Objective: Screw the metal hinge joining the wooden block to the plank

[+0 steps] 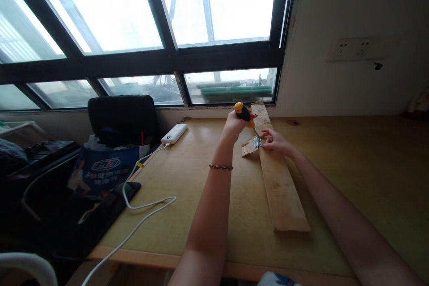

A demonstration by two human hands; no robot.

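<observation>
My left hand (233, 124) is closed round the yellow and black handle of a screwdriver (243, 112). Its shaft slants down to a silver metal hinge (257, 142). The hinge lies across a long wooden board (283, 187) and a short wooden piece (250, 148) at the board's left side. My right hand (273, 140) rests on the board from the right, its thumb and fingers pinched at the hinge's edge. Whether a screw sits under the screwdriver's tip is too small to tell.
A white power bank (174, 134) with a white cable (150, 214) lies on the table's left side. Beyond that edge stand a black chair (122, 118) and a blue bag (103, 170). The window (214, 58) and wall (351, 85) bound the table (187, 178) at the back.
</observation>
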